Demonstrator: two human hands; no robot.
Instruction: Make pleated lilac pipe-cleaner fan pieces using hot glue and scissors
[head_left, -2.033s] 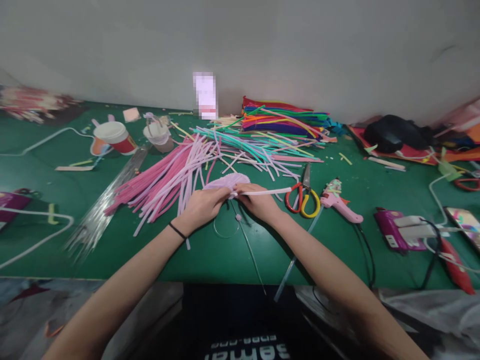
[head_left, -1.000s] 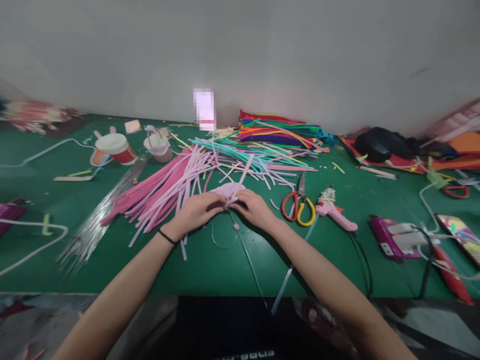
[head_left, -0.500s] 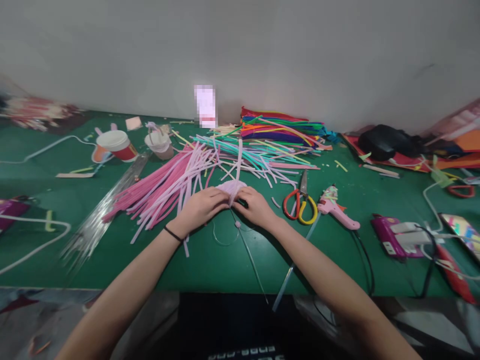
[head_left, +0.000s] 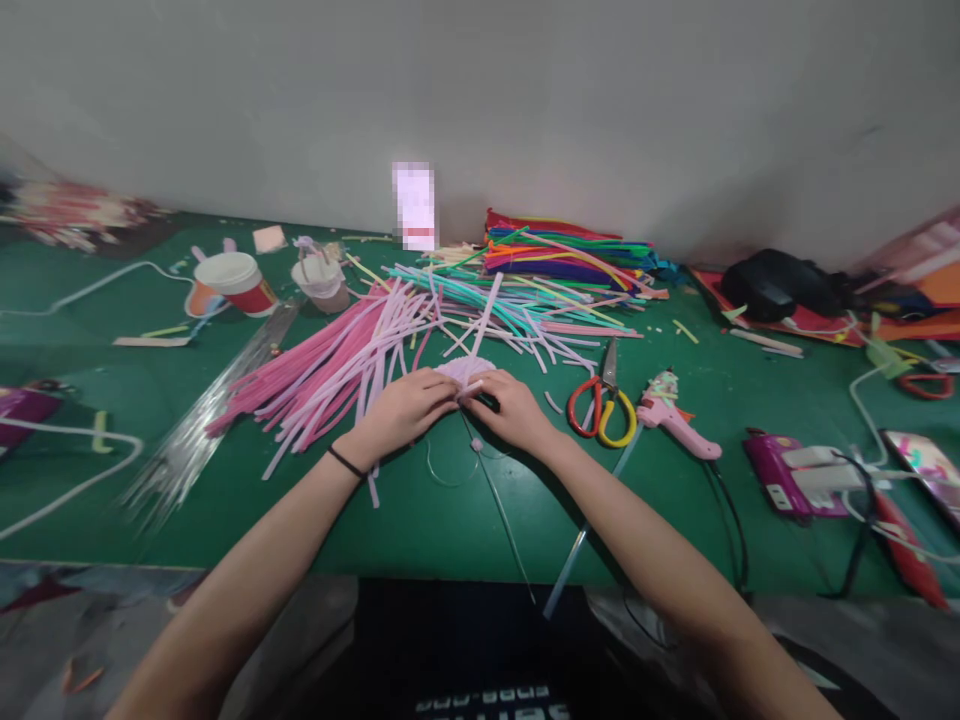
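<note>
- Spreading beneath your arms, the green table bore the work.
- At nine o'clock from your hands lay the pink-and-lilac strips.
- Your left hand and right hand met, fingertips pinching the fuzzy lilac piece.
- That piece, at twelve o'clock of your fingertips, seemed light, soft, easily crushed; its six-o'clock edge looked the best hold.
- One lilac strip slanted between twelve and one, probably bendable.

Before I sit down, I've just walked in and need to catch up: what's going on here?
The person's left hand and right hand pinch a lilac piece at the green table, with one strip jutting toward the wall. Pink strips lie by the left hand; scissors and a glue gun lie off to the right.
</note>
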